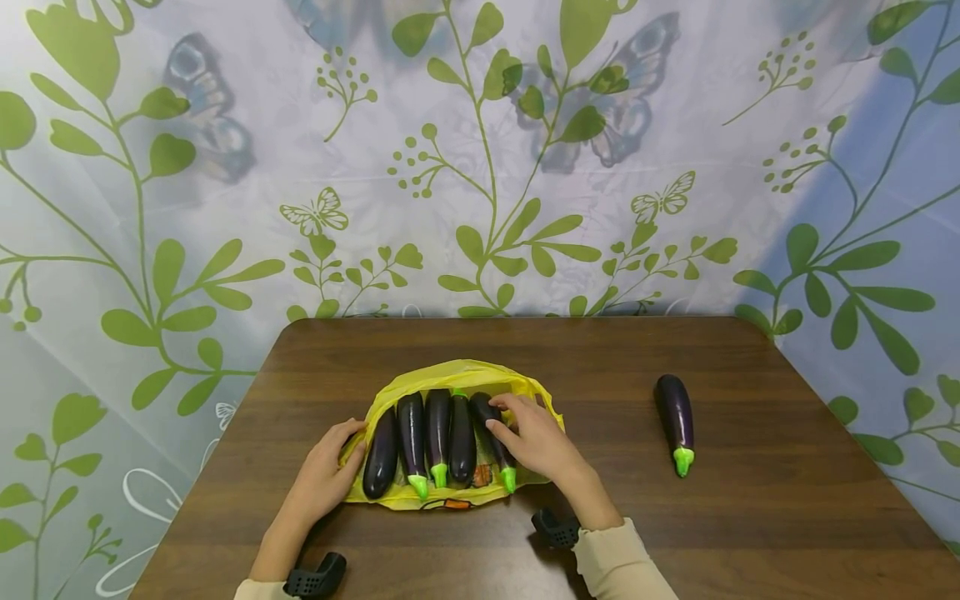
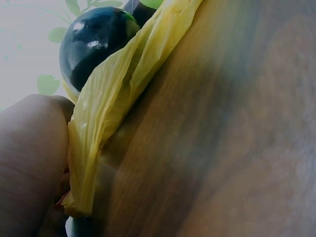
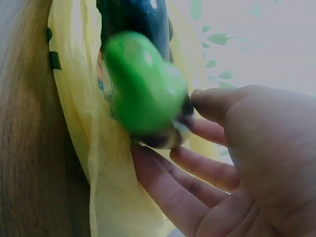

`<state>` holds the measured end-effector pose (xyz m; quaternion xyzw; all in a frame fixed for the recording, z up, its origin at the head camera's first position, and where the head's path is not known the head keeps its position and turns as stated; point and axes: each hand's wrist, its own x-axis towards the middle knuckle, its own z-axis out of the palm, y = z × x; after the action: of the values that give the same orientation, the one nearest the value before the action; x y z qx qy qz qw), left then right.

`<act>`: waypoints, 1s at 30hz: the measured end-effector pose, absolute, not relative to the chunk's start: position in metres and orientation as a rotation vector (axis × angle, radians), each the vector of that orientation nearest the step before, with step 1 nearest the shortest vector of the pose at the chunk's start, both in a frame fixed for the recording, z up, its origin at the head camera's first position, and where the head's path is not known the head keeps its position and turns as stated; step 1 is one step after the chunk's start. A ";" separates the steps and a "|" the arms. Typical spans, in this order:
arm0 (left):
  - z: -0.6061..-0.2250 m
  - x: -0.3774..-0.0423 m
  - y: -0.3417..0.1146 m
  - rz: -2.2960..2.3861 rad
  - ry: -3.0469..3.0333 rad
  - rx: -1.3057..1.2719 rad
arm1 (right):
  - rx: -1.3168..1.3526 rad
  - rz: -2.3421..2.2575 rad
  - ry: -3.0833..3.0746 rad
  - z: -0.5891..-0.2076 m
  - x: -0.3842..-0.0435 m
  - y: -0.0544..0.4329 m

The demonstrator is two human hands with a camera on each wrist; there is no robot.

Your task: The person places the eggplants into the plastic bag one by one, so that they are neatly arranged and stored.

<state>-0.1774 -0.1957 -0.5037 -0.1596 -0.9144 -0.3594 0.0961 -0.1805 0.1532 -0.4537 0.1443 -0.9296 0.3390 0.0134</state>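
Observation:
A yellow plastic bag [image 1: 465, 368] lies with its mouth facing the person, and several dark purple eggplants [image 1: 438, 425] rest side by side in it. My left hand [image 1: 324, 471] holds the bag's left edge; in the left wrist view the bag's yellow film [image 2: 111, 94] bunches beside that hand, below a glossy eggplant [image 2: 96, 47]. On the right, my right hand [image 1: 536, 437] has thumb and fingers about the rightmost eggplant [image 1: 487, 410] inside the mouth. Its bright green stem end [image 3: 143, 84] points toward the right wrist camera, and the fingers curve round the body behind it.
One more eggplant [image 1: 677, 421] lies apart on the brown wooden table [image 1: 750, 517], right of the bag, green end toward the person. A backdrop cloth [image 1: 480, 167] with leaves and butterflies hangs behind the table's far edge. Black wrist devices [image 1: 318, 575] sit on both forearms.

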 end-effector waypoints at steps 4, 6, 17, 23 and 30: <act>-0.504 -0.178 -0.196 -1.067 -2.714 -0.468 | 0.486 1.078 -2.903 -0.454 -0.181 0.154; -0.504 -0.177 -0.195 -1.066 -2.715 -0.468 | 0.515 1.080 -2.908 -0.454 -0.181 0.155; -0.504 -0.178 -0.196 -1.071 -2.706 -0.468 | 0.686 1.100 -2.949 -0.452 -0.182 0.159; -0.505 -0.178 -0.196 -1.066 -2.708 -0.467 | 0.694 1.103 -2.985 -0.451 -0.181 0.160; -0.503 -0.177 -0.195 -1.079 -2.714 -0.451 | 0.746 1.031 -2.991 -0.451 -0.181 0.159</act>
<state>-0.1767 -0.1954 -0.5033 -0.1521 -0.9143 -0.3636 0.0932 -0.1808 0.1590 -0.4512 0.2290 -0.9189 0.3167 -0.0546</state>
